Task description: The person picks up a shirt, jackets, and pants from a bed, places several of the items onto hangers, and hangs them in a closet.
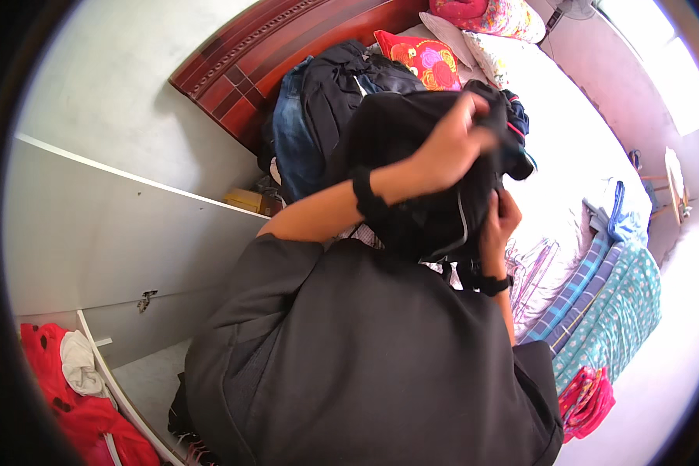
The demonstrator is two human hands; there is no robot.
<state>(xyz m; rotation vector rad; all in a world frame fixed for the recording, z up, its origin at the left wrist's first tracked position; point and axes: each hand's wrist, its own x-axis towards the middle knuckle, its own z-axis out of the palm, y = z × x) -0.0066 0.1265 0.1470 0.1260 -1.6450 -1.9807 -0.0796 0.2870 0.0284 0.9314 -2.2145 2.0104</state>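
A black garment point(412, 128) with a thin pale line along one side is spread between my hands over the bed; its exact kind is not plain. Up at its far right part, my left hand point(452, 147) is closed on a bunched piece of the cloth, slightly smeared by motion. Lower down on the right edge, my right hand point(501, 224) pinches the same garment, its fingertips partly hidden. Dark wristbands circle both wrists. Just behind the garment lies a heap of clothes, with blue jeans point(293, 132) and a black jacket point(330, 85).
A dark red wooden headboard point(241, 74) rises behind the heap, beside a red floral pillow point(423, 58). Folded plaid cloth point(571, 287) and a teal patterned cloth point(613, 303) lie along the bed's right side. At left stands a grey panel point(116, 241) near red clothing point(93, 419).
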